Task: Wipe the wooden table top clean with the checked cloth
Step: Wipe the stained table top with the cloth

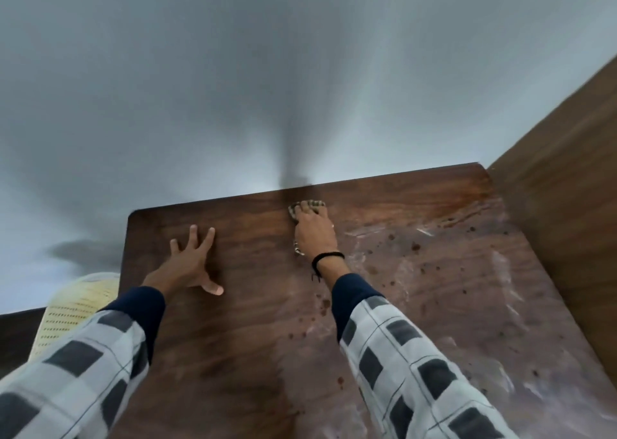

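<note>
The dark wooden table top fills the lower half of the view. My right hand presses the bunched checked cloth flat on the wood near the table's far edge; most of the cloth is hidden under my palm and fingers. My left hand rests flat on the table's left part with fingers spread, holding nothing. White smears and dark brown crumbs cover the right half of the top; the left half looks darker and smoother.
A pale wall rises right behind the table's far edge. A brown wooden panel stands along the right side. A cream woven chair back sits beside the table's left edge.
</note>
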Tool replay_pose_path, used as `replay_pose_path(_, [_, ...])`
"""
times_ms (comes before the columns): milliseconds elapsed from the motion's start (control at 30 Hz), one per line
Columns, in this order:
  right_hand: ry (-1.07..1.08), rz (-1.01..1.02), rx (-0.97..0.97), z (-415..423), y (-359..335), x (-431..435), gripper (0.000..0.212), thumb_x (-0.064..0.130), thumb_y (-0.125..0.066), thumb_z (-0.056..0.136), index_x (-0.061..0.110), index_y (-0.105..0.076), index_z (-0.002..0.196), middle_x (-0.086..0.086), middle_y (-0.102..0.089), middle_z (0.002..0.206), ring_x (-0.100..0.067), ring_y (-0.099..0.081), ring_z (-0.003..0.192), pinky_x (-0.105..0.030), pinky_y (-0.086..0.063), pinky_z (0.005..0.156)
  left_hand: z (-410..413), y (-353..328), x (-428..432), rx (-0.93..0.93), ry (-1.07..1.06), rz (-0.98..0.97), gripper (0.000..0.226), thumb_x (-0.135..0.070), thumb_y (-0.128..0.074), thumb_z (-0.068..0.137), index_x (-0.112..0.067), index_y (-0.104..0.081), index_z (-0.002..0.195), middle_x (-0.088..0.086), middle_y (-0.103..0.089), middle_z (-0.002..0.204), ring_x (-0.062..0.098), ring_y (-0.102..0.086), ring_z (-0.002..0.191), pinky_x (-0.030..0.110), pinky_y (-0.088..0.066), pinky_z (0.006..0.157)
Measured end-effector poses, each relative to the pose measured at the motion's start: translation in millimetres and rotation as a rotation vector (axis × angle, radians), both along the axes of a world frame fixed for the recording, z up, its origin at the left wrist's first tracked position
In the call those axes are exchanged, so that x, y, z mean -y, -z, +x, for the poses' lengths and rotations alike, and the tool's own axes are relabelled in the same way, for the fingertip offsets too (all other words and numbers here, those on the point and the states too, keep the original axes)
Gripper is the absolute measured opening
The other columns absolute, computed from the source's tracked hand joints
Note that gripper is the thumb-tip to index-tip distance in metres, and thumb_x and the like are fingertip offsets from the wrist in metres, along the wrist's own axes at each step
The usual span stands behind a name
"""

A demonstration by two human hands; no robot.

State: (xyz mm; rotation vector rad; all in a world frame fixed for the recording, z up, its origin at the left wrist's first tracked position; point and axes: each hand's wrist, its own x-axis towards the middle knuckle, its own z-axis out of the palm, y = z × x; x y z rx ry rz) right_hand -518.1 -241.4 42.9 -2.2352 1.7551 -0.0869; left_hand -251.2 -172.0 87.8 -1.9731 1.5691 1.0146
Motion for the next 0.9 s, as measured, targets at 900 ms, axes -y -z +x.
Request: replay_pose_path(900, [0.296, -0.031, 0.095, 19.7, 21.8, -37.0, 0.056, 0.032, -0.022, 0.108, 0.021, -0.013, 0.162, 0.0, -0.005, 0.17, -0.022, 0.0, 0.157, -0.049, -0.003, 0.127, 3.5, 11.2, 2.0, -0.031, 0.026, -0.026, 0.146, -0.036, -0.093, 0.065, -0.031, 0.022, 0.155, 0.006, 0.039, 0.157, 0.054, 0.025, 0.142, 0.069, -0.017, 0.115])
